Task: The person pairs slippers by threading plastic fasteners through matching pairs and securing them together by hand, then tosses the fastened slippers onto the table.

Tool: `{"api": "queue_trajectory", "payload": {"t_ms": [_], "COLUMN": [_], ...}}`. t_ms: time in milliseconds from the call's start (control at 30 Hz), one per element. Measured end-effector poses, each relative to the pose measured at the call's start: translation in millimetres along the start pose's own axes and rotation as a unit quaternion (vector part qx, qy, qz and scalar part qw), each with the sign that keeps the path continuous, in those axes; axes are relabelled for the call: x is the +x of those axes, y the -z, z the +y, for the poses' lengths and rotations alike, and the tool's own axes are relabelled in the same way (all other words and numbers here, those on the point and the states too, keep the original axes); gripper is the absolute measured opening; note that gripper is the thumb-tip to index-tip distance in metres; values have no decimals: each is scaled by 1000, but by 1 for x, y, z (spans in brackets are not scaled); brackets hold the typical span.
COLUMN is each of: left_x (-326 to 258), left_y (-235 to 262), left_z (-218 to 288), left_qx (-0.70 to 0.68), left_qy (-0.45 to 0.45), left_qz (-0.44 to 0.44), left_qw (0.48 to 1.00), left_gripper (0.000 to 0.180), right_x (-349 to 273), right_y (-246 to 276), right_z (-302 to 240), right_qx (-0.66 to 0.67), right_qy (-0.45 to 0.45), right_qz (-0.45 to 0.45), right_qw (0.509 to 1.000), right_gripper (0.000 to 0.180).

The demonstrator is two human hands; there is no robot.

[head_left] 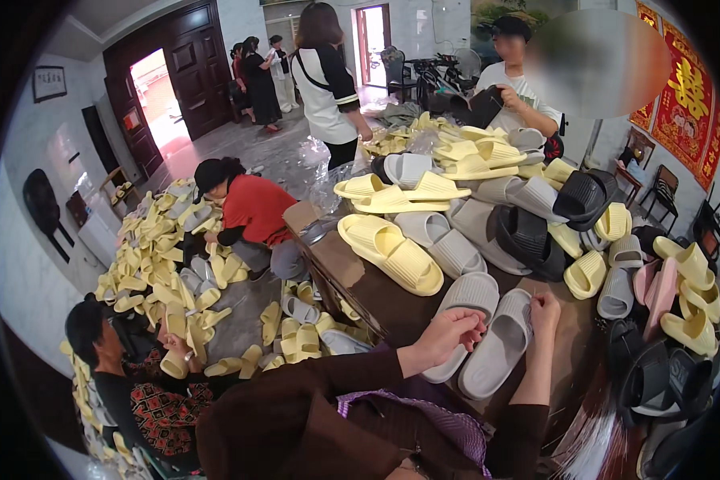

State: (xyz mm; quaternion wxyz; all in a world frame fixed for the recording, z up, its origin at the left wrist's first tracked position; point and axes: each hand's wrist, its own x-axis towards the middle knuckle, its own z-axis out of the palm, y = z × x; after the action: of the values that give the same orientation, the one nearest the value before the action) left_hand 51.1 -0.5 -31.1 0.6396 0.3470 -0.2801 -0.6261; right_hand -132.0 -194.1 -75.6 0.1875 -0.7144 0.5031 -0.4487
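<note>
Two grey slippers lie side by side in front of me on the brown table: a left grey slipper (470,293) and a right grey slipper (498,356). Their ribbed straps point away from me. My left hand (446,339) is over the left slipper's footbed, thumb and fingers pinched together. At the outer side of the right slipper's strap, my right hand (545,314) is closed too, its fingertips touching or very near the strap. What either hand pinches is too small to make out.
Yellow slippers (392,252), grey ones and black slippers (528,240) pile up across the table. A bundle of thin white strands (590,440) hangs near the right edge. Co-workers sit at left (152,384), crouch by a floor heap (160,256), and stand beyond the table.
</note>
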Motion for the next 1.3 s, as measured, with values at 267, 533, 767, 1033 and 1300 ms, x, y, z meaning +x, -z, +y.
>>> {"api": "queue_trajectory", "payload": {"t_ms": [267, 533, 767, 1033, 1300], "left_x": [-17, -27, -30, -3, -6], "left_y": [15, 7, 6, 21, 16], "left_z": [-9, -10, -14, -3, -4], "left_qx": [6, -8, -33, -55, -75], "left_qy": [178, 285, 324, 351, 425], "left_qz": [35, 51, 62, 63, 16], "left_qw": [983, 957, 944, 932, 902], "left_gripper": [17, 15, 16, 17, 18], "right_x": [6, 9, 5, 4, 2], "right_y": [-3, 6, 16, 15, 17], "right_z": [11, 2, -7, -8, -9], "right_qx": [-88, -69, -58, -66, -54], "right_qy": [47, -3, -57, -62, -52], "right_qz": [-42, -143, -189, -192, -173], "right_qw": [994, 987, 979, 977, 982], "right_gripper": [19, 15, 21, 20, 16]}}
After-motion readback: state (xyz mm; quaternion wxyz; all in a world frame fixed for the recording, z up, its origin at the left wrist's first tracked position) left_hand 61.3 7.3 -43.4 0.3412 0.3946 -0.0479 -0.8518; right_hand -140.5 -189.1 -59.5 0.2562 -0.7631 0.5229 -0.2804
